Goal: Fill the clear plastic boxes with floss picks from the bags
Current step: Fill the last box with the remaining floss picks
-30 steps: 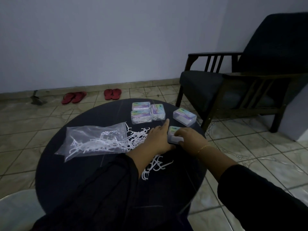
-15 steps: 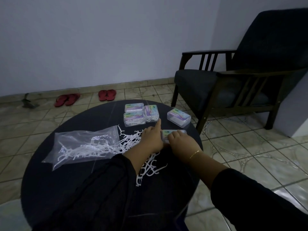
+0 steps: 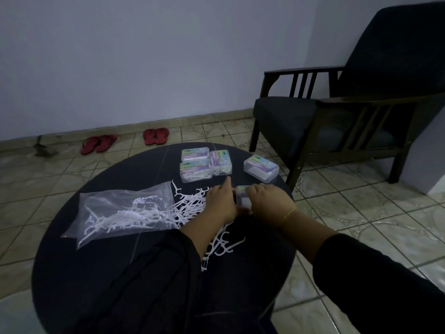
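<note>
On the round dark table (image 3: pixel 72 261), both my hands hold one small clear plastic box (image 3: pixel 242 197). My left hand (image 3: pixel 221 203) grips its left side with the index finger pointing forward. My right hand (image 3: pixel 267 201) curls over its right side and top. Three closed boxes (image 3: pixel 195 169) holding picks are grouped at the far side, and a fourth box (image 3: pixel 261 168) stands apart to their right. A clear plastic bag (image 3: pixel 120 210) lies on the left, with white floss picks (image 3: pixel 187 203) spilling from its mouth toward my hands. More picks (image 3: pixel 224 247) lie under my left forearm.
A dark armchair (image 3: pixel 337 112) stands on the tiled floor at the right, close to the table's edge. Two pairs of red sandals (image 3: pixel 98 143) lie by the far wall. A pale rounded object (image 3: pixel 14 317) shows at the lower left corner.
Both hands stay on the small box, my right hand shifting further over its top. The camera view has moved slightly; nothing else on the table has moved.
</note>
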Available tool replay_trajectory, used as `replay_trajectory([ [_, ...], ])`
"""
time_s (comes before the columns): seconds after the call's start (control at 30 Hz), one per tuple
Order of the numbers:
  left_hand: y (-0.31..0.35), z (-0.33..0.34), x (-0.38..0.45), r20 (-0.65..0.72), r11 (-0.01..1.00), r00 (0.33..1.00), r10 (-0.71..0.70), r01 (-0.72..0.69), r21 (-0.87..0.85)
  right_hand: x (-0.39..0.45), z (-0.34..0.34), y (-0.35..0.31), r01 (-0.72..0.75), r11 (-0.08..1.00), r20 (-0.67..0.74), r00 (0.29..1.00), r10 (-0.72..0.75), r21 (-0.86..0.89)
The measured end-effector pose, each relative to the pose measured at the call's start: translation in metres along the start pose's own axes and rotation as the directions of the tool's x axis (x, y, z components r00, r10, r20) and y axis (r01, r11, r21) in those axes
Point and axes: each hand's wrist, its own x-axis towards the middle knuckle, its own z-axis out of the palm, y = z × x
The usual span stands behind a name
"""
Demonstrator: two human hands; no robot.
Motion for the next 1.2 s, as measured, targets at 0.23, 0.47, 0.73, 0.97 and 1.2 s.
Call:
replay_trajectory([
  [0.23,-0.002,0.001,-0.004,-0.023,0.999,0.999,0.042,-0.043,-0.018,0.017,-0.008,0.02,-0.124,0.991,-0.287,0.949,0.131,0.043],
  [0.47,-0.007,0.003,-0.007,-0.029,0.998,0.998,0.061,-0.062,-0.035,0.032,0.009,0.024,-0.247,0.955,-0.182,0.944,0.276,0.165],
  [0.73,-0.019,-0.01,-0.029,-0.065,0.981,0.985,0.158,-0.164,-0.102,0.011,0.008,0.009,-0.184,0.94,-0.261,0.929,0.262,0.289],
  [0.97,-0.054,-0.022,-0.106,-0.32,0.982,0.93,0.179,-0.19,-0.002,-0.028,0.013,-0.027,0.059,0.914,-0.144,0.99,-0.001,0.4],
  [1.2,-0.07,-0.013,-0.145,-0.345,0.992,0.938,0.02,0.024,0.123,-0.044,0.02,-0.051,0.114,0.949,0.05,0.99,-0.134,0.294],
])
